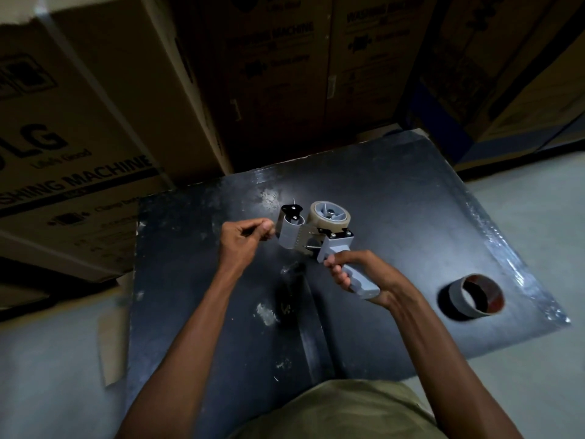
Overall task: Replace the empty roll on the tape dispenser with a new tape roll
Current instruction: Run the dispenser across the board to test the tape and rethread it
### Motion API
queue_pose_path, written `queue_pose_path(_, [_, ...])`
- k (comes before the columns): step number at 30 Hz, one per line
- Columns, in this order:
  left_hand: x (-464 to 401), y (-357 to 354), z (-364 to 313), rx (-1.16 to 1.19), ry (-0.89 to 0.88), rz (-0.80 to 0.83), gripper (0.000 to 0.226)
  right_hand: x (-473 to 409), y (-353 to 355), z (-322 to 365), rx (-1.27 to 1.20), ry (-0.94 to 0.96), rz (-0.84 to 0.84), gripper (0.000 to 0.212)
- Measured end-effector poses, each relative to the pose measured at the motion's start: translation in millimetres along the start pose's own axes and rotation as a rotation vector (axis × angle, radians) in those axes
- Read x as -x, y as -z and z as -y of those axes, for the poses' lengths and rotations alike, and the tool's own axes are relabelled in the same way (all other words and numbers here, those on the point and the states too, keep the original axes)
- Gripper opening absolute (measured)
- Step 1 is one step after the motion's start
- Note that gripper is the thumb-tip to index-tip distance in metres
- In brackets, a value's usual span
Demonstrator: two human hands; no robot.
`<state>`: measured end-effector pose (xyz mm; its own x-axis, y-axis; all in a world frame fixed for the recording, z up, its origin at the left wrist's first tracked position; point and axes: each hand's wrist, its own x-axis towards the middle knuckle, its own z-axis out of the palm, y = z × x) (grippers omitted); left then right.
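Grey plastic tape dispenser (pixel 311 237) held above the dark table (pixel 411 217), new tape roll (pixel 329 213) already seated on its hub. Right hand (pixel 357 277) clenches the handle, probably to steady the tool. Left hand (pixel 245 237), just left of the dispenser's roller end, is curled in a pinching grip, apparently on the tape's loose end for threading; the strip itself is too faint to confirm. Empty roll (pixel 471 297) sits on the table, well right of the dispenser, discarded.

Grey tape dispenser (pixel 313 240) with black fittings; beige tape roll (pixel 329 213); empty core (pixel 471 297) (reddish-brown inside); scuffed black table (pixel 395 201).
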<state>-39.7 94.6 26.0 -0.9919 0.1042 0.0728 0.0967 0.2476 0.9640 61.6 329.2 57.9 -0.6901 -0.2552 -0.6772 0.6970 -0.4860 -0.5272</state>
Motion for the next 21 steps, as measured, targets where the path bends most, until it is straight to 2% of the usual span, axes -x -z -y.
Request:
queue_pose_path(4, [-4.0, 10.2, -11.7, -0.003, -0.05, 0.027, 0.013, 2.3, -2.1, 5.5, 0.019, -0.017, 0.041, 0.002])
queue_pose_path(12, [-5.4, 23.7, -28.4, 0.019, -0.108, 0.077, 0.017, 4.2, 8.3, 5.8, 0.013, -0.04, 0.099, 0.011])
queue_pose_path(21, [-4.9, 39.0, -34.6, 0.044, -0.083, 0.178, 0.015, 7.0, 14.6, 4.0, 0.071, -0.083, 0.118, 0.015])
